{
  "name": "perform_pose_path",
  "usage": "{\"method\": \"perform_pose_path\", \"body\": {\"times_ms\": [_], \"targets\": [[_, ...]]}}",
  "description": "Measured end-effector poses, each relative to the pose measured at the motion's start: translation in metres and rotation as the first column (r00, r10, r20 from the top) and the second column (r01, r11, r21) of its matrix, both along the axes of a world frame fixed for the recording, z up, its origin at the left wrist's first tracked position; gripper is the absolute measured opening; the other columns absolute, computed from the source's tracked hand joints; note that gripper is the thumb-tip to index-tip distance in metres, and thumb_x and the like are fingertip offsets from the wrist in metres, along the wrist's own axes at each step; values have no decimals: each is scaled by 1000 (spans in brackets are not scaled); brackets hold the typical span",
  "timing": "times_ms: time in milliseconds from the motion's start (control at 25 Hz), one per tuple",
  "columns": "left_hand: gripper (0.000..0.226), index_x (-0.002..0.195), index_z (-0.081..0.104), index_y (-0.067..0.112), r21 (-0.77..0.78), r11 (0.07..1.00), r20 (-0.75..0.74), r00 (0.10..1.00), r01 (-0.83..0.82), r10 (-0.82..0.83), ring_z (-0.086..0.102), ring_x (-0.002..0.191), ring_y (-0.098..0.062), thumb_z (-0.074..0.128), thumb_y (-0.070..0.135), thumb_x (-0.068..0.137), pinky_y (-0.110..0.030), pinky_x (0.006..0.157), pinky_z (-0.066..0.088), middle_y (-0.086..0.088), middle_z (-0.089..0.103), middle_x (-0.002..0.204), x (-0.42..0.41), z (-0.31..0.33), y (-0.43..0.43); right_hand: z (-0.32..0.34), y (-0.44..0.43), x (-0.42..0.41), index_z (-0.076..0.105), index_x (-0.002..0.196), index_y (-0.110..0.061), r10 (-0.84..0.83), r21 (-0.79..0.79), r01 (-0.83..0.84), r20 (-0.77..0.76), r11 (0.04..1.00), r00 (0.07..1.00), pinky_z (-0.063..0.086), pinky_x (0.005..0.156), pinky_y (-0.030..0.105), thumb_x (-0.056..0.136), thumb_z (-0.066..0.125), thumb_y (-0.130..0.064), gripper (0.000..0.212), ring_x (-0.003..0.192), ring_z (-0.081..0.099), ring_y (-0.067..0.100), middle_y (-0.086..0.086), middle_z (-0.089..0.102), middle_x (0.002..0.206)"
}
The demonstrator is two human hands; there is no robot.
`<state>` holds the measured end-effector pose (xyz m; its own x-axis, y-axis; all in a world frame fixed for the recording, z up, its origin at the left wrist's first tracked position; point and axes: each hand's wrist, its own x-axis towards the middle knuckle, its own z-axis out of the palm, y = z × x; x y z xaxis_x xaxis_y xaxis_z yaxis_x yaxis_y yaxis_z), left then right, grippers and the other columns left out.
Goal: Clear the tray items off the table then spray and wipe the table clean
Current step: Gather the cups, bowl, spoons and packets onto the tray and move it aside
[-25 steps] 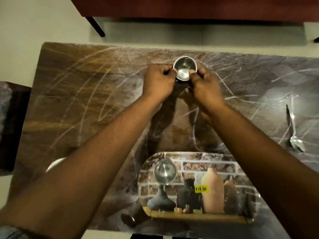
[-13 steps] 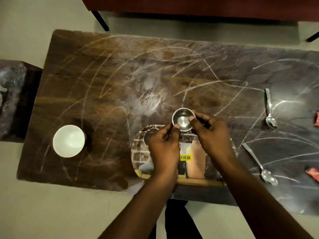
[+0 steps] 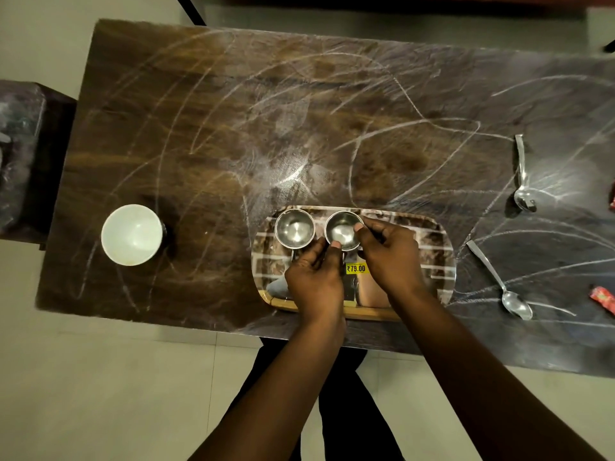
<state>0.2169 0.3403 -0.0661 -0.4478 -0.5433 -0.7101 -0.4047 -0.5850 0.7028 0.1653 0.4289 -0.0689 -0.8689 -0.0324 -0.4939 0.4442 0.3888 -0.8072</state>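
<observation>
The left hand (image 3: pixel 314 281) and the right hand (image 3: pixel 391 257) are both closed on one small steel cup (image 3: pixel 343 230), fingertips pinching its rim from opposite sides. The cup is over the far left part of the tray (image 3: pixel 442 261); whether its base is already seated on the tray cannot be told. A second steel cup (image 3: pixel 294 228) stands just beside it on the left, upright on the tray, the two rims nearly touching.

Handling, as a judgement: the cups are thin polished metal, so light, rigid and not fragile, but smooth and likely slippery under a rim pinch. A grip round the wall, or by the small handle that seems to project below each cup, would hold more securely. The printed tray looks stiff, flat and glossy, with a low lip. Loose cups can slide or topple on it if it tilts. Take hold at the two short ends and keep it level.

Items on the counter (image 3: pixel 166 121) outside the tray:
- A near spoon (image 3: pixel 499 282) lies right of the tray, close to it. Thin and flat; lift by the handle.
- A red wrapper (image 3: pixel 604 299) lies at the right edge, partly out of view.
- A white bowl (image 3: pixel 131 233) stands well to the left. Probably ceramic, heavier and breakable; cup it round the wall.
- A far spoon (image 3: pixel 522 174) lies further back on the right.

The counter shows pale streaks and smears across most of its surface; spraying and wiping are not yet done.
</observation>
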Motion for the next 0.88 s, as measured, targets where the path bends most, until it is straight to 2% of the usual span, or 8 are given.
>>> {"method": "perform_pose_path", "body": {"times_ms": [160,240,440,600,640,720,800,880], "targets": [[23,119,80,4,-24,1000,17,1000,1,-1,80,110,-27,75,4,97,-42,100,64,-8,84,107,-2,-8,-2,0,-1,-1,81,120,-30,7,63,-5,-18,998,1000,52,72,29,103,65,-36,24,64,64,-6,-24,72,71],[22,119,81,4,-22,1000,32,999,11,-10,80,110,-28,76,5,97,-47,103,62,-9,84,108,-2,-10,-2,-3,-1,-1,81,119,-29,-9,74,10,-11,997,1000,50,70,27,103,64,-35,24,59,60,-6,-22,71,69],[22,118,80,5,-34,999,58,998,18,-16,80,110,-27,76,4,96,-49,105,61,-9,84,107,-1,-8,-3,-2,-5,2,80,120,-32,-43,56,43,-5,997,999,60,79,35,101,66,-38,24,75,68,0,-10,82,93],[21,109,81,14,-73,995,57,996,70,-66,81,94,-9,82,4,91,-28,90,65,7,84,93,14,15,-11,9,-3,-2,76,129,-26,-54,120,53,4,991,999,59,100,41,100,71,-37,32,103,73,4,-13,80,112],[21,108,80,15,-98,991,71,994,89,-82,81,91,-8,83,4,90,-23,85,65,8,84,90,22,21,-18,15,-3,-2,73,133,-25,-27,187,32,-26,982,999,57,102,39,99,71,-41,38,110,71,7,-11,78,121],[20,104,81,17,-151,982,120,988,115,-98,82,95,-18,82,3,90,-30,86,66,2,84,92,41,26,-45,32,-8,-4,70,138,-26,44,279,-5,-134,960,990,54,101,32,100,69,-46,43,118,69,11,-8,74,133],[16,103,81,16,-225,969,138,988,99,-69,81,100,-29,80,5,92,-45,93,65,-3,84,96,55,26,-86,50,-26,-8,69,138,-25,93,243,-31,-247,970,965,48,98,17,102,68,-43,41,124,65,6,-8,70,139],[14,101,80,16,-349,933,153,988,89,-37,80,98,-26,77,4,94,-49,97,64,-3,82,95,61,32,-132,63,-56,-14,70,137,-24,174,210,-108,-328,972,929,42,100,9,102,68,-38,38,129,58,1,-8,66,145]]}}
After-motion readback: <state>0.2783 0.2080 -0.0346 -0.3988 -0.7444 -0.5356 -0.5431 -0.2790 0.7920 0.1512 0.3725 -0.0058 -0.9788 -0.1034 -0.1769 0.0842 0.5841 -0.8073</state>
